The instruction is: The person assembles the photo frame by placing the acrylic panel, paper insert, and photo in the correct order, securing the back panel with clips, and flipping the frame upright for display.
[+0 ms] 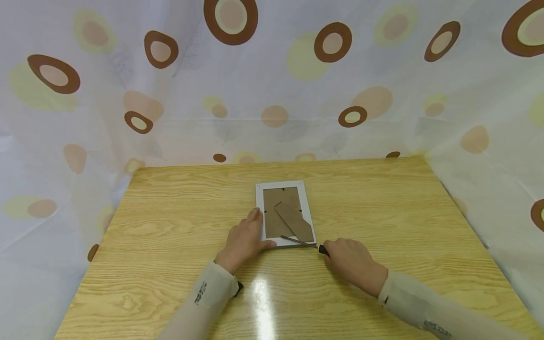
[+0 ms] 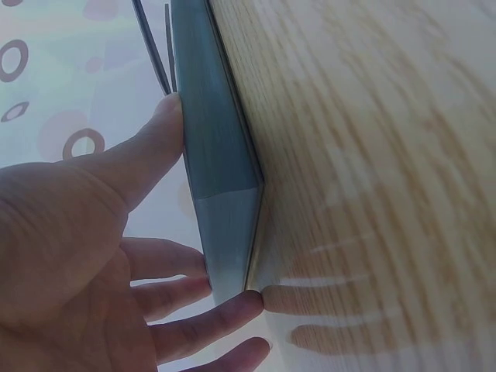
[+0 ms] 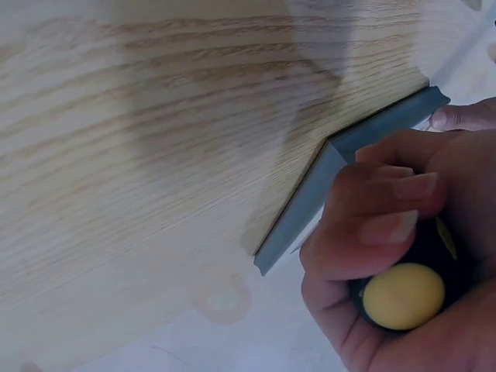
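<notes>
A picture frame (image 1: 309,215) with a white back rim lies face down on the table; its brown backing board (image 1: 274,224) shows small dark tabs and a stand leg (image 1: 302,229). My left hand (image 1: 244,238) rests at its lower left corner, thumb on the near edge and outstretched fingers spread along the left side. With my right hand (image 1: 350,262) I grip a screwdriver (image 1: 324,250) by its black handle, whose yellow end (image 3: 404,296) faces the right wrist camera. The metal shaft (image 1: 299,242) crosses the frame's near rim, its tip over the backing board's lower edge.
The wood-grain table (image 1: 178,203) extends around the frame on all sides. A white curtain (image 1: 255,85) with brown, yellow and peach spots hangs behind the table and at both sides.
</notes>
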Motion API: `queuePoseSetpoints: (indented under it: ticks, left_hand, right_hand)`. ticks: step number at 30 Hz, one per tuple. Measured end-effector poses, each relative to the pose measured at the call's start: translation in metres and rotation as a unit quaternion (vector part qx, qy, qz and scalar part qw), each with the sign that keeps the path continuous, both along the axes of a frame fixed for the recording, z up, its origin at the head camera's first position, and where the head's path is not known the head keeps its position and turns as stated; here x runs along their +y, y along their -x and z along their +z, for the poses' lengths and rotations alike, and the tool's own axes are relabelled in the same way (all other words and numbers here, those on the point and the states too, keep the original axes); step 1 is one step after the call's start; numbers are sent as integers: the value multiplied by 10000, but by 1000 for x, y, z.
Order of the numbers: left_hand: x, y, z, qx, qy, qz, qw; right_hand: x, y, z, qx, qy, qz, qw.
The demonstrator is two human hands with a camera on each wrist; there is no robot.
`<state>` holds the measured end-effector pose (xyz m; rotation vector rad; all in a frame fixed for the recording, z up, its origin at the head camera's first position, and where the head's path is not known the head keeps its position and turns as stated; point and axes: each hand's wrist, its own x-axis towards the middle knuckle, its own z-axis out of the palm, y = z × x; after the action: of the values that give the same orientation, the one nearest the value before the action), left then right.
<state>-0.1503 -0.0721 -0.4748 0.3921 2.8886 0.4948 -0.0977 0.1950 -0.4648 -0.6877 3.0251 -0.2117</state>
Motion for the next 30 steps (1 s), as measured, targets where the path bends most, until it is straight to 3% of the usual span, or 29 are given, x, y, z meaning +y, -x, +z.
queuePoseSetpoints:
  ticks: [16,30]
  left_hand:
    - [-1,1,-3,-24,0,-21,10000]
    - [0,0,-1,-87,-19,-8,10000]
  right_hand:
    - [-5,1,3,-101,-273,-114,9995]
    - [-3,0,-3,758,-473,191,9958]
